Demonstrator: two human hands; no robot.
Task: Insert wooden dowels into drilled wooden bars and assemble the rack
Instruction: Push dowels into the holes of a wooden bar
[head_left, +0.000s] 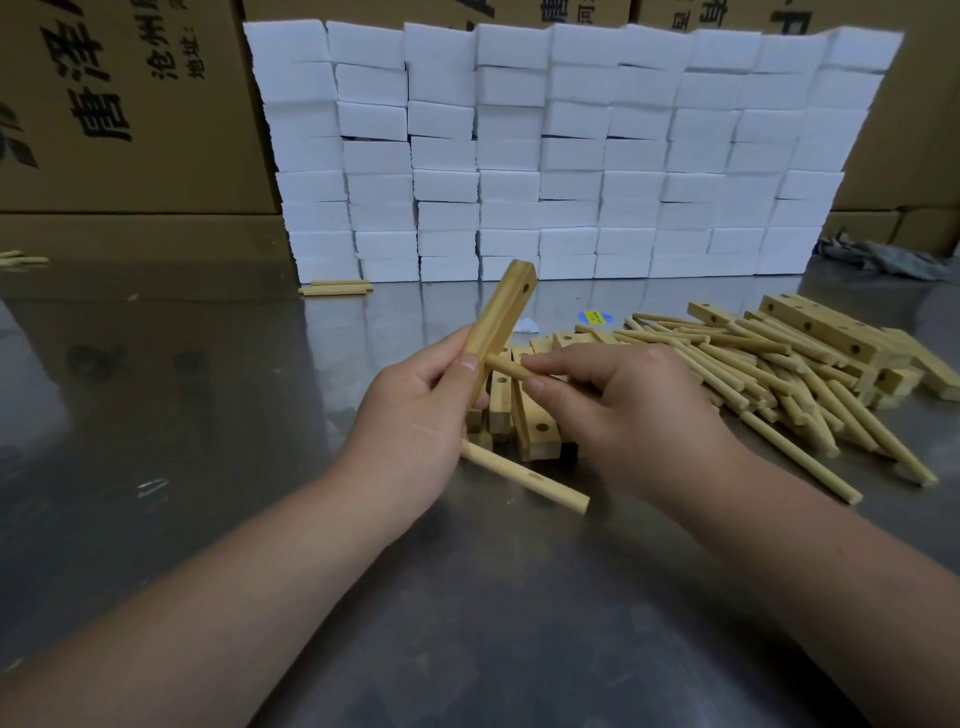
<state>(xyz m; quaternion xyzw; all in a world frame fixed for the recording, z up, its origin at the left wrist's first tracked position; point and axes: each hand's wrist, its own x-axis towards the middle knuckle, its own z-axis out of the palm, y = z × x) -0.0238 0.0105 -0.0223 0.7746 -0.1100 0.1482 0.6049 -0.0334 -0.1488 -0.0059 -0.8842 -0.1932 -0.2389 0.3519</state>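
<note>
The left hand (415, 410) is closed around the lower half of a drilled bar (498, 317), thumb laid on its front face, and holds it tilted up and away above the steel worktop (208, 415). The right hand (623, 410) pinches a dowel (506, 366) between thumb and forefingers close to its tip. That tip meets the bar's side just by the left thumb; whether it has entered a hole I cannot tell. One empty hole shows near the bar's top end.

Both parts look light, stiff and dry, so grip should be easy. The dowel is slender and would likely bind if pushed in crooked. Holding it near the entering end, as here, and bracing the bar right beside the hole seems sound.

Just under the hands lie spare bars (535, 421) and a loose stick (524, 478). To the right spreads a dowel pile (753, 374), with long bars (821, 325) on its far edge. No tray or bin holds the parts; they lie straight on the steel.

Further back, two stray dowels (335, 288) rest at the foot of a wall of white foam blocks (561, 156), and a grey rag (883, 257) lies at its right end. Behind stand printed cartons (130, 104); what they hold is hidden.
</note>
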